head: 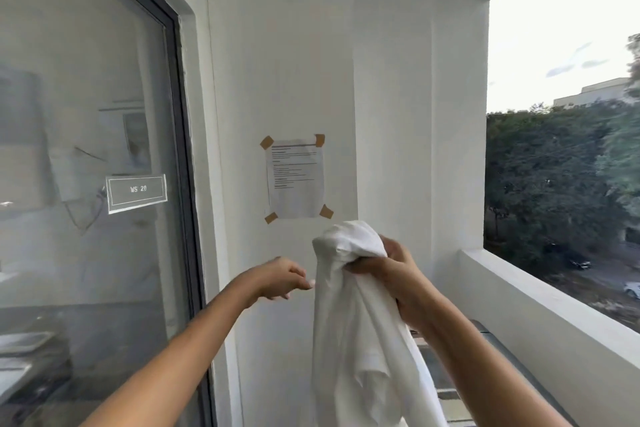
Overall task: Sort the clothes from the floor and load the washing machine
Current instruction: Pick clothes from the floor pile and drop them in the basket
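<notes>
White garment (360,340) hangs lengthwise downward, right hand (384,269) gripping its top, left hand (280,277) seemingly pinching its edge.

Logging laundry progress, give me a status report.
Right hand grips white garment, held up, hanging. Left hand touches its edge; grip unclear. Washing machine not in view. Nothing in the way.

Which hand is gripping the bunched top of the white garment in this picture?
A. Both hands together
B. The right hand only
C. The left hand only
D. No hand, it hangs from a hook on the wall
B. The right hand is curled round the bunched top of the white garment, which hangs down from it, while the left hand is beside the cloth, its fingertips at the edge.
</notes>
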The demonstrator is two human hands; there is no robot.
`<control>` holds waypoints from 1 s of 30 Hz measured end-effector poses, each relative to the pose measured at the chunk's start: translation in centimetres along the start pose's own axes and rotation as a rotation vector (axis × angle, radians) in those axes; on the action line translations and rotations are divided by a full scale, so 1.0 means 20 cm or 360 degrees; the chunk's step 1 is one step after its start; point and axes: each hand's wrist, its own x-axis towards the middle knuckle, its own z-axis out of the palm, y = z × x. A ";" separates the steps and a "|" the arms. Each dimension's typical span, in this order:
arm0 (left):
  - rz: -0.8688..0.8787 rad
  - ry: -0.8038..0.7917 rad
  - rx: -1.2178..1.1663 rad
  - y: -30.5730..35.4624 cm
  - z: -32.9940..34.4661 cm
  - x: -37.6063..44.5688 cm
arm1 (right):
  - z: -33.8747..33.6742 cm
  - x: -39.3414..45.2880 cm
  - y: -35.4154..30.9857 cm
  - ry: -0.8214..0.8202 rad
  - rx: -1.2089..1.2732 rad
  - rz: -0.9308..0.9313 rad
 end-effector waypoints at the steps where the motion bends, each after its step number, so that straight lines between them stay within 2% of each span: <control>1: 0.0145 0.0105 -0.0241 0.04 -0.02 -0.01 | 0.01 0.01 -0.01 0.0028 0.0021 -0.0042; 4: 0.0648 0.0095 -0.1111 0.22 -0.04 -0.13 | 0.05 0.06 -0.04 0.0145 0.0134 -0.0169; 6: 0.0767 0.0128 -0.1409 0.33 -0.01 -0.22 | 0.06 0.09 -0.09 0.0221 0.0260 -0.0190; 9: 0.0841 0.0021 -0.1579 0.43 0.09 -0.31 | 0.08 0.13 -0.16 0.0260 0.0489 -0.0206; 11: 0.0871 0.0043 -0.1356 0.45 0.15 -0.31 | 0.10 0.13 -0.20 0.0281 0.0536 -0.0254; 13: 0.0834 0.0116 -0.0999 0.46 0.15 -0.30 | 0.10 0.13 -0.22 0.0303 0.0509 -0.0268; 15: 0.0706 0.0091 -0.0921 0.46 0.13 -0.29 | 0.10 0.14 -0.23 0.0345 0.0463 -0.0264; 17: 0.0585 0.0153 -0.0990 0.46 0.12 -0.27 | 0.11 0.14 -0.23 0.0350 0.0426 -0.0253; 19: 0.0465 0.0364 -0.1130 0.46 0.11 -0.26 | 0.10 0.15 -0.21 0.0388 0.0373 -0.0297; 22: 0.0258 0.0631 -0.1511 0.44 0.09 -0.20 | 0.08 0.14 -0.16 0.0485 -0.0013 -0.0373; 24: 0.0217 0.0693 -0.1750 0.42 0.07 -0.17 | 0.09 0.09 -0.11 0.0398 -0.0153 -0.0261; 27: 0.0371 0.0684 -0.1807 0.43 0.04 -0.13 | 0.14 0.01 -0.04 -0.0078 -0.0293 0.0172; 29: 0.0264 0.0677 -0.1959 0.42 0.02 -0.09 | 0.15 -0.05 -0.02 -0.0310 -0.0236 0.0465; 30: 0.0202 0.0670 -0.2005 0.41 0.01 -0.07 | 0.15 -0.06 -0.01 -0.0315 -0.0182 0.0508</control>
